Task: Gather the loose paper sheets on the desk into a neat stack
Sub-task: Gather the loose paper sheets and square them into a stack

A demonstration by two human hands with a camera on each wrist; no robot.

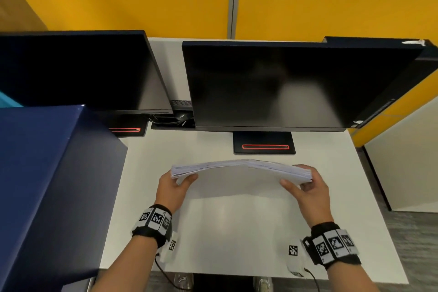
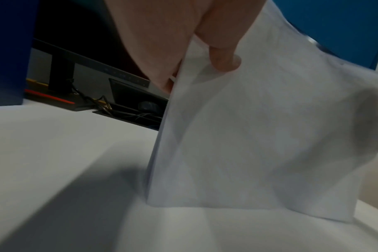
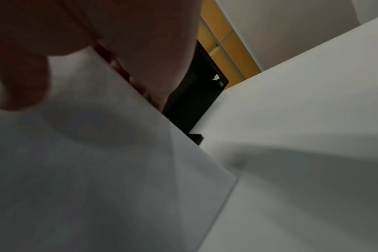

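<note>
A thick bundle of white paper sheets (image 1: pixel 239 176) stands upright on its long edge on the white desk (image 1: pixel 225 232), in front of the right monitor. My left hand (image 1: pixel 176 184) grips the bundle's left end, thumb on the near face. My right hand (image 1: pixel 305 182) grips its right end the same way. In the left wrist view the paper (image 2: pixel 259 136) rests its lower edge on the desk, with my thumb (image 2: pixel 222 56) pressed on it. The right wrist view shows the paper (image 3: pixel 86 162) close up under my thumb (image 3: pixel 22 76). The top edges look slightly uneven.
Two dark monitors (image 1: pixel 272 83) (image 1: pixel 75 71) stand at the back of the desk on black bases (image 1: pixel 264 143). A large dark blue box (image 1: pixel 47 185) fills the left side. A cable tray (image 2: pixel 129 114) lies between the monitors. Yellow partition panels (image 1: pixel 142 0) are behind.
</note>
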